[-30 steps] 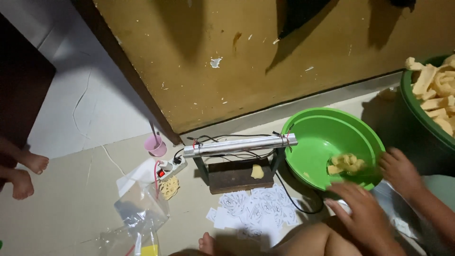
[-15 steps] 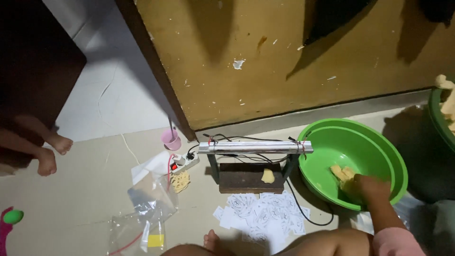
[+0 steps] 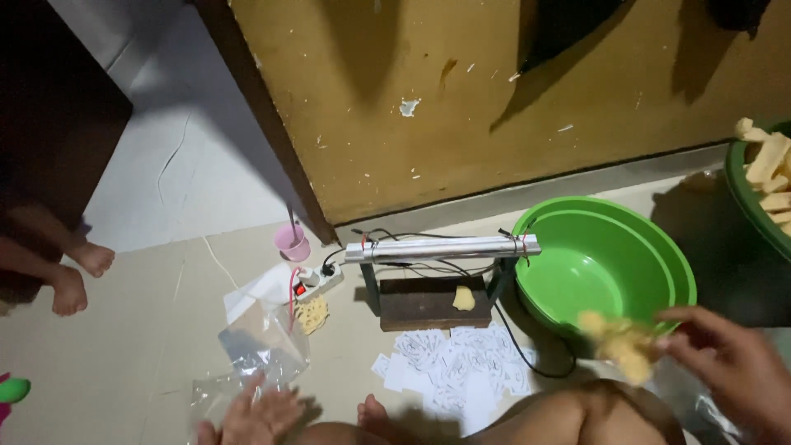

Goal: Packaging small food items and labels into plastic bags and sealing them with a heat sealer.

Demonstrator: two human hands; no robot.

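Observation:
My right hand (image 3: 725, 363) is at the lower right, just in front of the light green basin (image 3: 651, 239), holding a blurred clump of yellow crackers (image 3: 620, 342). The basin's inside looks bare. My left hand (image 3: 255, 412) is low at the bottom left, fingers spread, touching a clear plastic bag (image 3: 259, 350) on the floor. Between the hands stands a metal sealing bar on a dark wooden base (image 3: 441, 249), with one yellow cracker (image 3: 464, 299) lying on the base. My bare knee and foot show at the bottom edge.
A darker green tub (image 3: 766, 189) of yellow crackers stands at the right edge. Small printed paper labels (image 3: 453, 367) lie before the bar. A white power strip (image 3: 317, 280), a pink cup (image 3: 292, 241) and a brown door are behind. Another person's bare feet (image 3: 70, 276) are at left.
My right hand has lifted the crackers out of the light green basin toward me. My left hand has come into view at the bottom left, onto the plastic bag.

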